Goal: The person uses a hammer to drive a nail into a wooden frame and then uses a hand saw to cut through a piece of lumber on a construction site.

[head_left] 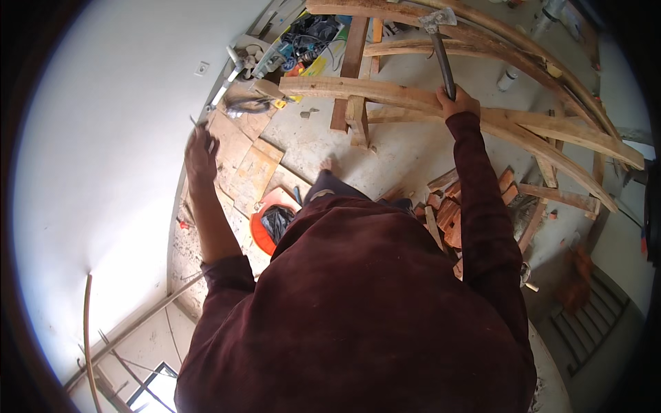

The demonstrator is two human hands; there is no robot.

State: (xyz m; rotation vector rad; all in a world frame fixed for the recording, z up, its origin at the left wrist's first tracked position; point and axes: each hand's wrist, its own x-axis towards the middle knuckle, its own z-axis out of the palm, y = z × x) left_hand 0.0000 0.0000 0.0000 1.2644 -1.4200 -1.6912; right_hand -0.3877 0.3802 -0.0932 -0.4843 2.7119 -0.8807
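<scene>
My right hand (460,104) is closed round the handle of a hammer (442,60), with its metal head pointing away from me. Beneath the hammer lies a curved wooden beam (396,91), resting on a wooden stand (357,120). Out to the left, my left hand (201,155) is raised near the white wall, slightly blurred, with its fingers curled together. A thin dark sliver, perhaps a nail, sticks out past these fingertips; it is too small to name surely.
More curved beams (506,48) cross behind. Reddish wood offcuts (451,213) are piled below my right arm. An orange bucket (257,229) with a black bag stands by my legs, near flat boards (251,172). Tools and a black bag (306,34) lie against the wall (124,138).
</scene>
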